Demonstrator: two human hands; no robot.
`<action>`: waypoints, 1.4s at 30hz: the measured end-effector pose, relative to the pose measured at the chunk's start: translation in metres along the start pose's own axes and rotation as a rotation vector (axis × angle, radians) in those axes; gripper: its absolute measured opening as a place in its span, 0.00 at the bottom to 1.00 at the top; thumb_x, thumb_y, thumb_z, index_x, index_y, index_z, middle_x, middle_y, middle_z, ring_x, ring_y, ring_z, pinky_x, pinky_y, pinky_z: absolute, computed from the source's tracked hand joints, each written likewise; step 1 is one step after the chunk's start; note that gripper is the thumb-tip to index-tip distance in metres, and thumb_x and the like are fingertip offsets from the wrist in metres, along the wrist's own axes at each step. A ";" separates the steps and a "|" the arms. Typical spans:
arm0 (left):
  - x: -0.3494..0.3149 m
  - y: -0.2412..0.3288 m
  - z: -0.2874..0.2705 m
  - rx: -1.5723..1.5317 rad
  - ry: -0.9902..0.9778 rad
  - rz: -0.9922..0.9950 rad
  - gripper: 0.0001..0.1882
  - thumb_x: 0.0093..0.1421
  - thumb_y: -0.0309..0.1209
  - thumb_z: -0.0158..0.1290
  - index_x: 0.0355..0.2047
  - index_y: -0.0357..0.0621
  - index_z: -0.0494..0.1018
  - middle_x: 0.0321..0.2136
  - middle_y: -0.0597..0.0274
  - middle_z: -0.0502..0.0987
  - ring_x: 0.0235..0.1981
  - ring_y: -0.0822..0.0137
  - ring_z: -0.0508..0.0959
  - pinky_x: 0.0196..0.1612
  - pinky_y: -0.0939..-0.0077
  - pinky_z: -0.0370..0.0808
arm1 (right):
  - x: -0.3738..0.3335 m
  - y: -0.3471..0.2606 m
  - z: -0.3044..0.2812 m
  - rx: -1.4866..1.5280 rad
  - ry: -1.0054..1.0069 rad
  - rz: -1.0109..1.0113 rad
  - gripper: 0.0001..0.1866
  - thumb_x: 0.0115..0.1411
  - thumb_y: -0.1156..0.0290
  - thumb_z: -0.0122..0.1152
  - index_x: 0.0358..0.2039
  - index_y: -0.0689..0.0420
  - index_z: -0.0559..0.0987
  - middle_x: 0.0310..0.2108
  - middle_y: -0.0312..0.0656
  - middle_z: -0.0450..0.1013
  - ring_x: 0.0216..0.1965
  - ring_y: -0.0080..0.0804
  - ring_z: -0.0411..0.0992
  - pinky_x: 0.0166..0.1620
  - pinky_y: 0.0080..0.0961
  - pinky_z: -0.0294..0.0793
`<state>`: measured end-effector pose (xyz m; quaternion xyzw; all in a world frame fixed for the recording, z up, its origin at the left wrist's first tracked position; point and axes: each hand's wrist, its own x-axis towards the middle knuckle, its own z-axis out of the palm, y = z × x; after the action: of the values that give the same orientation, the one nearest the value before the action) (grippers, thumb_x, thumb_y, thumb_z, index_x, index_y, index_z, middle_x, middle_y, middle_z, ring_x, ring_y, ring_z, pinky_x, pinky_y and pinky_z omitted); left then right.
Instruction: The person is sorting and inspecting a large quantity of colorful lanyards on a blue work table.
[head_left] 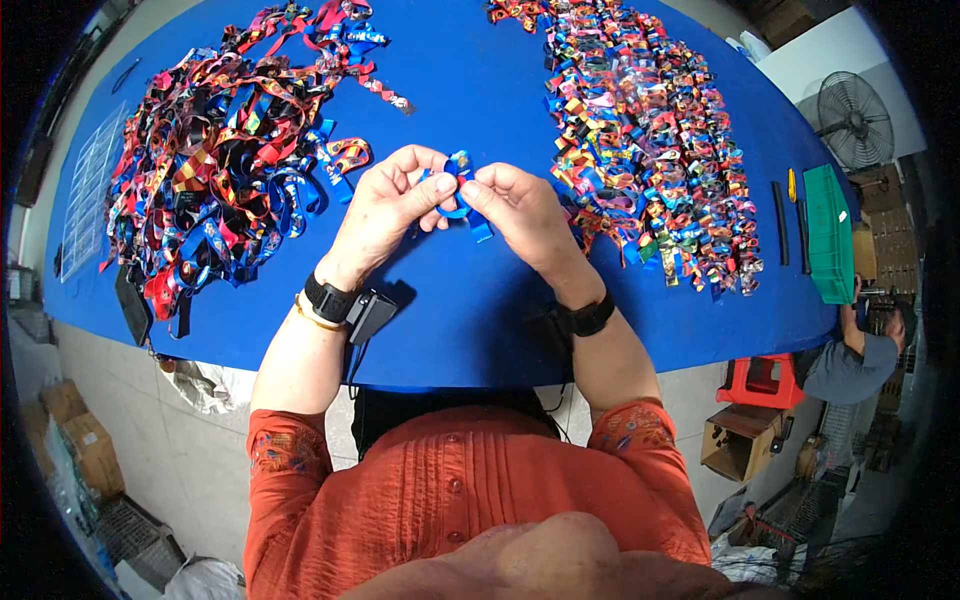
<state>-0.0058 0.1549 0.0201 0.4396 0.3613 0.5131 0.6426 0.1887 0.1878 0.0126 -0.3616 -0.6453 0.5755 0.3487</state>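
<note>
Over the middle of the blue table, my left hand (403, 195) and my right hand (515, 205) meet, thumbs and fingertips pinching a blue printed ribbon strap (458, 168). The strap is bent into a loop between them, and a short tail hangs below my fingers. Part of it is hidden behind my fingertips. To the left lies a tangled heap of printed straps (230, 150), red, blue, black and yellow. At the right, rows of looped straps (650, 130) lie packed side by side.
A wire rack (92, 190) lies at the table's left edge. On the right are black rods (780, 222), a yellow tool (792, 185) and a green bin (828, 235). Beyond stand a fan (853, 118), a red stool (762, 382) and another person's arm (852, 365).
</note>
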 end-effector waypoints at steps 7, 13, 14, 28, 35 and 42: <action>0.000 0.003 0.001 0.007 -0.022 -0.041 0.13 0.62 0.32 0.59 0.43 0.40 0.71 0.28 0.65 0.79 0.22 0.81 0.74 0.24 0.89 0.68 | -0.001 -0.007 0.003 -0.091 0.003 -0.127 0.08 0.65 0.70 0.57 0.30 0.60 0.76 0.25 0.30 0.73 0.27 0.12 0.67 0.30 0.16 0.67; -0.001 0.001 0.000 0.080 -0.026 -0.025 0.12 0.62 0.31 0.59 0.42 0.41 0.72 0.30 0.66 0.79 0.22 0.82 0.74 0.23 0.91 0.69 | -0.002 -0.009 0.004 -0.124 -0.029 -0.099 0.07 0.65 0.72 0.57 0.31 0.60 0.76 0.24 0.30 0.73 0.27 0.14 0.68 0.30 0.18 0.68; -0.002 0.001 0.000 0.074 -0.017 -0.028 0.12 0.62 0.31 0.59 0.42 0.41 0.72 0.29 0.67 0.79 0.22 0.82 0.74 0.23 0.91 0.69 | -0.002 -0.005 0.004 -0.123 -0.029 -0.099 0.07 0.65 0.72 0.57 0.31 0.60 0.76 0.24 0.30 0.73 0.27 0.14 0.68 0.30 0.18 0.68; -0.004 -0.002 0.009 0.142 -0.152 -0.084 0.06 0.63 0.29 0.57 0.36 0.42 0.73 0.27 0.65 0.79 0.23 0.81 0.76 0.22 0.91 0.68 | 0.005 0.004 -0.006 -0.034 0.012 0.108 0.18 0.66 0.58 0.54 0.35 0.62 0.78 0.25 0.34 0.75 0.28 0.18 0.71 0.32 0.20 0.72; 0.002 -0.007 0.005 -0.094 -0.079 -0.091 0.08 0.64 0.28 0.56 0.39 0.40 0.69 0.29 0.57 0.80 0.29 0.70 0.81 0.27 0.79 0.79 | 0.000 -0.006 0.005 0.150 0.148 0.009 0.09 0.65 0.71 0.58 0.34 0.64 0.77 0.28 0.37 0.78 0.29 0.15 0.74 0.32 0.15 0.73; 0.002 -0.007 0.004 -0.129 -0.058 -0.081 0.08 0.64 0.29 0.55 0.37 0.41 0.68 0.31 0.57 0.78 0.32 0.68 0.81 0.28 0.77 0.80 | -0.001 -0.008 0.007 0.053 0.198 -0.109 0.07 0.63 0.74 0.60 0.37 0.64 0.78 0.30 0.37 0.78 0.32 0.17 0.75 0.35 0.16 0.74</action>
<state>0.0008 0.1556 0.0154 0.3971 0.3262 0.4959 0.7000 0.1830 0.1831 0.0198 -0.3718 -0.6111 0.5339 0.4508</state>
